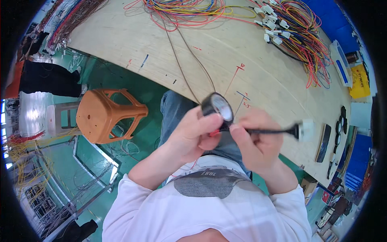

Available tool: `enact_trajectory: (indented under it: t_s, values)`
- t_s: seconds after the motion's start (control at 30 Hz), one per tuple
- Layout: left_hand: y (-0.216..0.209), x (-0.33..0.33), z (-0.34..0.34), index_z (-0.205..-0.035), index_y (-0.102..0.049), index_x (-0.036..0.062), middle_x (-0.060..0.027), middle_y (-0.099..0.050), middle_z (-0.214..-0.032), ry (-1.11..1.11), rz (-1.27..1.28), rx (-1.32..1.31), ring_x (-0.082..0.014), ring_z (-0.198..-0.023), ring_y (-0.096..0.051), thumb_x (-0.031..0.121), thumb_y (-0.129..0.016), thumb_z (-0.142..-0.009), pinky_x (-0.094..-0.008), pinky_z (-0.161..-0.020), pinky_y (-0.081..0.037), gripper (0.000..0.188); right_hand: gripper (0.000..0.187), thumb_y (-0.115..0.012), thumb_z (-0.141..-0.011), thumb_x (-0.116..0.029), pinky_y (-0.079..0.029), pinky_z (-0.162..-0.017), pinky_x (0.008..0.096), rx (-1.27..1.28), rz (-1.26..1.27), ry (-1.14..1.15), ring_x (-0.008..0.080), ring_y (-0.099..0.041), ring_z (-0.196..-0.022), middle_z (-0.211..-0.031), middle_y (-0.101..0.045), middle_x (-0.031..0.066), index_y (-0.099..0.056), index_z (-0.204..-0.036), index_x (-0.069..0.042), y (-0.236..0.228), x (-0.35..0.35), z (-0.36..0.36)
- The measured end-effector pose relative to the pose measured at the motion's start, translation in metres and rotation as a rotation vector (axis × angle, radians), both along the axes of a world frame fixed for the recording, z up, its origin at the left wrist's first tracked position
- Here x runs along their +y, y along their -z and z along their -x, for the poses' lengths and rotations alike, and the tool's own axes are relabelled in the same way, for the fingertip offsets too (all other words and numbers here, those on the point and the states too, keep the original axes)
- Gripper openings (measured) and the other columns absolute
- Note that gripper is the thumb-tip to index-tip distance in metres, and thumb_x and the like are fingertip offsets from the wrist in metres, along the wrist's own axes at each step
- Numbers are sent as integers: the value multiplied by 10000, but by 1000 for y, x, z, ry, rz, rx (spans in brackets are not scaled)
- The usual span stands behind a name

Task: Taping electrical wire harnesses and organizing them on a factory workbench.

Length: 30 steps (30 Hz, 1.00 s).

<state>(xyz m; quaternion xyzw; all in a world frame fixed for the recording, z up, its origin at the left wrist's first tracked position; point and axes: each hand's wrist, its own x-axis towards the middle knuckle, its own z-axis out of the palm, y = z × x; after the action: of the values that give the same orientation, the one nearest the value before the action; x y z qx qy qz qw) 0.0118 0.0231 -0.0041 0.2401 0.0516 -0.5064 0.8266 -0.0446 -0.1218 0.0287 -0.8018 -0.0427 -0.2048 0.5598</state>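
My left hand (195, 133) grips a roll of black tape (217, 106), thumb pressed on its rim, close to my chest. My right hand (258, 139) pinches a black wrapped cable bundle (268, 131) just right of the roll. The bundle ends in a white connector (307, 130) out to the right. Red wire (214, 132) shows between my two hands. Two thin brown wires (189, 60) run from my hands up across the wooden workbench (250, 56).
Heaps of red, yellow and blue wires with white connectors (274, 24) lie at the far side of the bench. An orange plastic stool (105, 115) stands on the green floor at left. A dark flat device (323, 142) and black rings (342, 121) sit at the bench's right end.
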Motion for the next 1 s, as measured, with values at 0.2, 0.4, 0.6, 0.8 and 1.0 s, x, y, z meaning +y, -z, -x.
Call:
enact_trajectory:
  t_s: [0.2, 0.4, 0.6, 0.8, 1.0]
  values:
    - [9, 7, 8, -1002, -449, 0, -78, -459, -831, -365, 70, -745, -103, -611, -432, 398, -673, -667, -196, -484, -321, 566, 81, -606, -722, 25, -271, -415, 214, 149, -269, 79, 66, -417, -470, -561, -490, 21, -537, -683, 9, -9, 1, 11]
    - [20, -8, 21, -1091, -357, 53, -30, -479, -777, -281, -501, -905, -38, -625, -444, -29, -678, -649, -161, -476, -338, 552, 41, -579, -738, 41, -292, -430, 174, 159, -374, 59, 42, -427, -511, -623, -512, 50, -540, -742, 28, -13, 4, 11]
    - [-6, -3, 7, -1098, -367, 30, -48, -522, -894, -54, -72, -195, -82, -663, -502, 3, -626, -684, -181, -494, -367, 489, 47, -570, -737, 48, -305, -441, 201, 100, -231, -38, 72, -433, -510, -615, -504, 61, -534, -736, 18, -7, 1, 6]
    - [-8, 14, 7, -1057, -341, 42, -108, -487, -885, -289, 22, -306, -104, -639, -452, 231, -688, -668, -180, -486, -326, 554, 78, -555, -756, 45, -287, -450, 173, 153, -388, 47, 26, -404, -522, -623, -500, 26, -502, -719, 0, -14, -2, 12]
    - [15, 0, 18, -902, -393, 54, -38, -379, -732, -362, -396, -1124, -49, -614, -391, 76, -745, -609, -150, -507, -298, 459, 51, -537, -774, 39, -285, -463, 185, 202, -407, -23, 25, -397, -549, -670, -486, 7, -503, -773, 1, -13, -5, 8]
